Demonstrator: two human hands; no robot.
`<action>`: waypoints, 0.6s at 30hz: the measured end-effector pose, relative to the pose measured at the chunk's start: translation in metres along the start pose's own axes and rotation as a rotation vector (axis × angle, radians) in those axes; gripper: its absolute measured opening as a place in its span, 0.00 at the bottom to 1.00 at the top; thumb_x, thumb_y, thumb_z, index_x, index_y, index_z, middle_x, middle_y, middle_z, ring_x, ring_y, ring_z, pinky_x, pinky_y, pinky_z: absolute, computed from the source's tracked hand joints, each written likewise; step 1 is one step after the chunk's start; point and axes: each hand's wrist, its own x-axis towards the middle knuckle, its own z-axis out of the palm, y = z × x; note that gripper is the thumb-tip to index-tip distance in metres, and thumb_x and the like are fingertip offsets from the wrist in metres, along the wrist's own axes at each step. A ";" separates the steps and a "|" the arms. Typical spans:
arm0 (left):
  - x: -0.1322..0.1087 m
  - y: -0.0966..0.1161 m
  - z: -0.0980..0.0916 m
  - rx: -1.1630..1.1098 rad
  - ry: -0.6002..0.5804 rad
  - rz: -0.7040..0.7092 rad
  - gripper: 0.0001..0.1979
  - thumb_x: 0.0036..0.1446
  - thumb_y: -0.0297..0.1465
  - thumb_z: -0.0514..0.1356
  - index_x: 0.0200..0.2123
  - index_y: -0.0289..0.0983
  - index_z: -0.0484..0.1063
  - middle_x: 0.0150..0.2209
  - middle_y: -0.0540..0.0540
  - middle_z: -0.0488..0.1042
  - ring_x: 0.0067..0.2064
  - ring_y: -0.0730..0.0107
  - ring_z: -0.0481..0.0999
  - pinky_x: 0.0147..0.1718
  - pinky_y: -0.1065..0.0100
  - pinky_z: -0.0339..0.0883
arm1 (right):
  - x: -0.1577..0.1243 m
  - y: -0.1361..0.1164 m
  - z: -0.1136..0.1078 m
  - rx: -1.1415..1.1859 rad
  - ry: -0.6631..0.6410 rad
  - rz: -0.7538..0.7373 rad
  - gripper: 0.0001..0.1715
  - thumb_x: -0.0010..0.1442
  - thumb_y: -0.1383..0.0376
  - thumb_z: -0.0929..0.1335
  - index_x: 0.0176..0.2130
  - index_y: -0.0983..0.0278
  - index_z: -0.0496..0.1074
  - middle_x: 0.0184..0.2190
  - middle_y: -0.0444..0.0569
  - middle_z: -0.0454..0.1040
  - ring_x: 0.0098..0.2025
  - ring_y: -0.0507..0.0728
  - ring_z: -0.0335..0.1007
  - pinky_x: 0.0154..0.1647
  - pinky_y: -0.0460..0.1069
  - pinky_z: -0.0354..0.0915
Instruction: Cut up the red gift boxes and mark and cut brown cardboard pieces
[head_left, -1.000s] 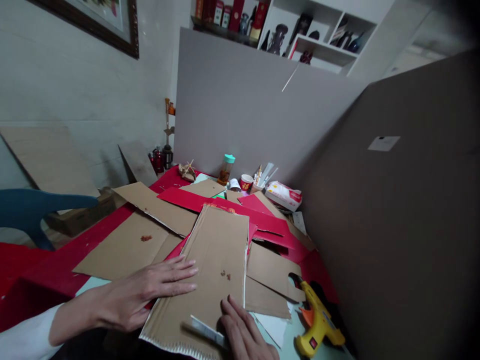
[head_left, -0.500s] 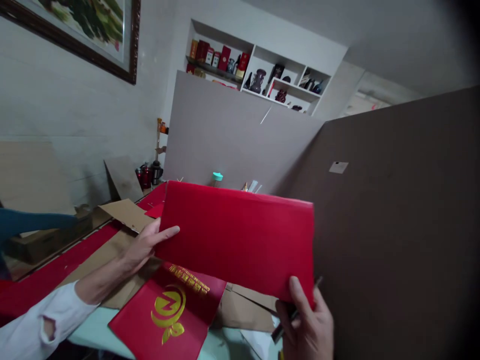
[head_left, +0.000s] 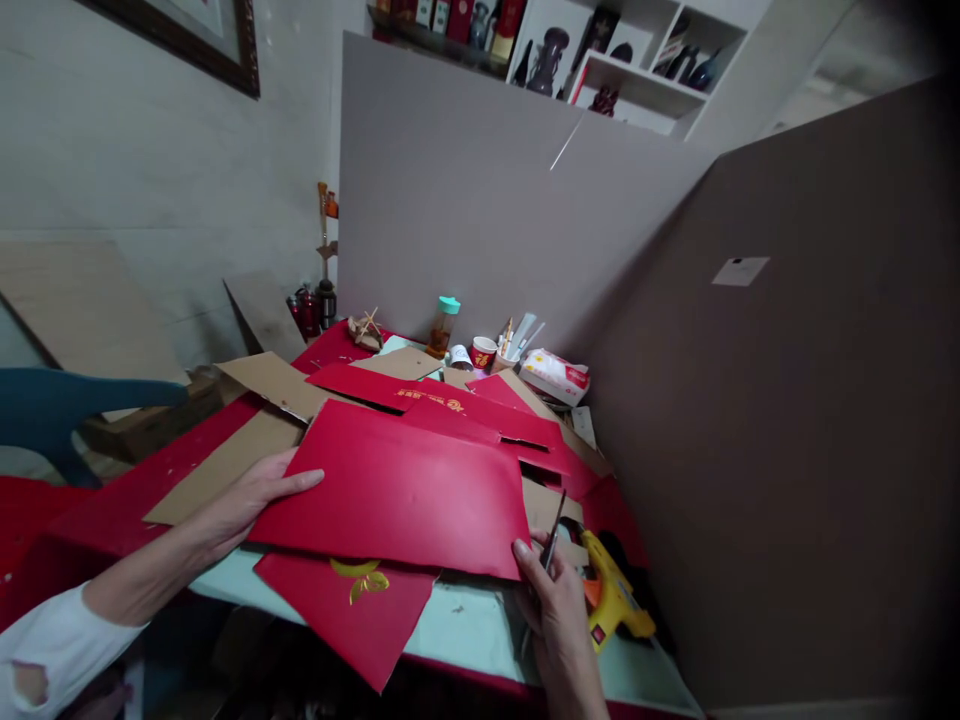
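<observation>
A plain red card sheet [head_left: 405, 490] is held by both hands, tilted low over the table. My left hand [head_left: 259, 495] pinches its left edge, thumb on top and fingers beneath. At its lower right corner my right hand [head_left: 551, 595] is closed on the card. That same hand also holds a dark slim tool [head_left: 555, 530], pointing upward; its kind I cannot make out. Partly under the sheet lies a red cover [head_left: 360, 620] with a gold emblem, overhanging the front table edge. A yellow glue gun [head_left: 615, 590] rests just right of my right hand.
More red card pieces [head_left: 480, 410] and brown cardboard [head_left: 262, 450] lie across the pale green table [head_left: 465, 620]. Behind them stand a bottle with a teal lid [head_left: 444, 325], a red paper cup [head_left: 483, 352] and a tissue pack [head_left: 555, 375]. Grey partitions [head_left: 480, 210] rise behind and right.
Both hands have lowered the red sheet toward the table, and it now lies flatter. The view has tilted down, bringing the glue gun and the items at the back into sight.
</observation>
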 end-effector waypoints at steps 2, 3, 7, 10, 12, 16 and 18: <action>-0.003 0.003 0.003 0.032 0.014 0.051 0.35 0.50 0.38 0.72 0.60 0.38 0.69 0.51 0.39 0.80 0.49 0.48 0.82 0.46 0.58 0.79 | -0.001 0.002 0.002 0.032 0.006 -0.002 0.31 0.45 0.50 0.79 0.45 0.60 0.72 0.32 0.40 0.75 0.31 0.52 0.73 0.25 0.42 0.64; -0.004 0.004 0.005 0.047 0.019 0.071 0.36 0.49 0.39 0.72 0.60 0.39 0.69 0.50 0.39 0.81 0.49 0.48 0.81 0.47 0.58 0.79 | -0.002 0.001 0.003 0.060 0.008 0.000 0.32 0.45 0.50 0.79 0.45 0.60 0.71 0.31 0.40 0.75 0.31 0.52 0.73 0.25 0.41 0.64; -0.007 0.002 0.005 0.061 0.011 0.083 0.33 0.50 0.38 0.71 0.60 0.43 0.70 0.51 0.43 0.80 0.52 0.48 0.80 0.54 0.54 0.76 | -0.015 -0.008 0.011 0.247 0.041 -0.001 0.33 0.45 0.52 0.79 0.46 0.59 0.70 0.34 0.43 0.77 0.35 0.54 0.77 0.25 0.42 0.68; -0.008 -0.008 0.008 0.032 0.059 0.138 0.28 0.53 0.39 0.69 0.57 0.49 0.71 0.51 0.47 0.80 0.53 0.48 0.79 0.52 0.52 0.77 | -0.027 -0.018 0.026 0.375 0.112 -0.082 0.28 0.44 0.52 0.79 0.38 0.59 0.67 0.33 0.42 0.77 0.28 0.51 0.74 0.19 0.41 0.64; -0.007 -0.014 0.013 0.017 0.087 0.163 0.24 0.52 0.41 0.68 0.53 0.49 0.73 0.48 0.48 0.82 0.50 0.47 0.81 0.48 0.49 0.79 | -0.034 -0.029 0.038 0.448 0.109 -0.165 0.28 0.43 0.54 0.80 0.34 0.60 0.65 0.26 0.37 0.71 0.17 0.45 0.60 0.12 0.39 0.53; 0.000 -0.007 0.025 0.044 0.202 0.270 0.21 0.43 0.41 0.74 0.39 0.42 0.74 0.37 0.47 0.82 0.46 0.45 0.82 0.48 0.49 0.79 | -0.039 -0.061 0.044 0.540 0.093 -0.296 0.28 0.43 0.57 0.81 0.28 0.60 0.61 0.16 0.29 0.54 0.13 0.41 0.39 0.09 0.38 0.45; 0.003 0.008 0.027 0.055 0.277 0.383 0.27 0.39 0.42 0.76 0.42 0.44 0.72 0.43 0.49 0.81 0.53 0.46 0.78 0.56 0.51 0.74 | -0.040 -0.076 0.036 0.459 0.167 -0.470 0.24 0.46 0.56 0.80 0.26 0.60 0.64 0.15 0.31 0.57 0.13 0.43 0.47 0.10 0.39 0.52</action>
